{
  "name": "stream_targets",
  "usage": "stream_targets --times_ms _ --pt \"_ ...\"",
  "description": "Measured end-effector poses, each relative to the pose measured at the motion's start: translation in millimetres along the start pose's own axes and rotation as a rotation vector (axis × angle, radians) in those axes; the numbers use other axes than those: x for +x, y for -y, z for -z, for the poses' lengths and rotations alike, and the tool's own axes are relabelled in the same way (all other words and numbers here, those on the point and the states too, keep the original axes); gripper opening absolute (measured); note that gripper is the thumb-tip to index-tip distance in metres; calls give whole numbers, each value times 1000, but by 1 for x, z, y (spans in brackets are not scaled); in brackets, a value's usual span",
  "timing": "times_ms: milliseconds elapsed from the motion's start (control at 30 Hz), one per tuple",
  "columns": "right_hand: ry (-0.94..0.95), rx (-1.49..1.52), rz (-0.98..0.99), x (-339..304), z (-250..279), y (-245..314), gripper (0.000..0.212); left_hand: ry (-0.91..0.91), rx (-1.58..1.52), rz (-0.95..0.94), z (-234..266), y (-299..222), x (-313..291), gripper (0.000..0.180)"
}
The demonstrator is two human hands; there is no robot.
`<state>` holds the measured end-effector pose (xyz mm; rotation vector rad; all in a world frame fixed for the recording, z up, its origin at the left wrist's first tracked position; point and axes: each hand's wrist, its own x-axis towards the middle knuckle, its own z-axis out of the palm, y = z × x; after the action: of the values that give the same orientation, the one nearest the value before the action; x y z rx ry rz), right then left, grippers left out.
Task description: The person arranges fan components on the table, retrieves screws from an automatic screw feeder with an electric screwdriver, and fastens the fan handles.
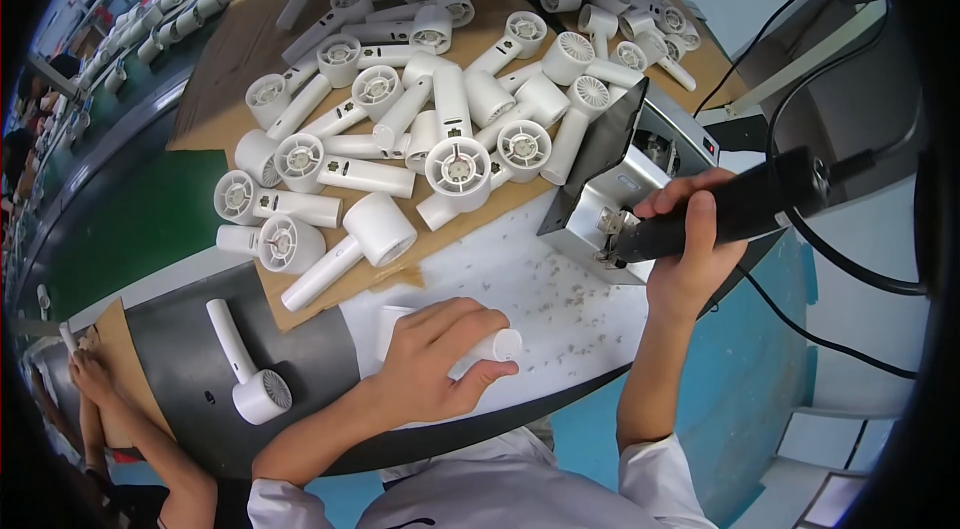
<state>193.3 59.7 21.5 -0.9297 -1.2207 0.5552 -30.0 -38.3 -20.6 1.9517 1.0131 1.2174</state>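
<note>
While the left hand (440,349) curls over 1 white fan body (507,345), its fingers and thumb closed around the handle, the fan lies beneath the palm, the round handle end showing at the fingertips and another white part past the knuckles. The right hand (695,254) is clamped around a black power screwdriver (740,204), whose tip meets the front of a metal box (630,184). Small bits (570,299) litter the white sheet (480,259) between the 2 hands. Beyond, many fans (457,172) crowd the cardboard (215,99); 1 more fan (262,397) lies left of the left forearm, on a black mat (190,359).
</note>
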Motion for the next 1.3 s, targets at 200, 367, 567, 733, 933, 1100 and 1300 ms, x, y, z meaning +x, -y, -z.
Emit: stream_targets --times_ms 200,367,567,733,933,1100,1300 --pt "-27 133 -154 4 -6 10 18 -20 -48 8 -4 -1 1 32" --pt "29 382 -388 7 7 6 32 -26 -24 41 -3 -3 0 29" --pt "343 988 -102 -35 8 56 41 -79 -26 -30 -8 -3 1 26" --pt "305 1054 0 -47 -16 71 39 -51 9 -44 -10 -1 -2 25" --pt "350 1035 -29 -51 -21 70 38 -83 7 -68 -13 -2 -5 26" --pt "375 1051 -74 -53 -24 66 38 -74 5 -73 -14 -3 -5 27" --pt "407 1079 -37 -54 -18 58 39 -22 16 -62 -14 -4 -4 34"
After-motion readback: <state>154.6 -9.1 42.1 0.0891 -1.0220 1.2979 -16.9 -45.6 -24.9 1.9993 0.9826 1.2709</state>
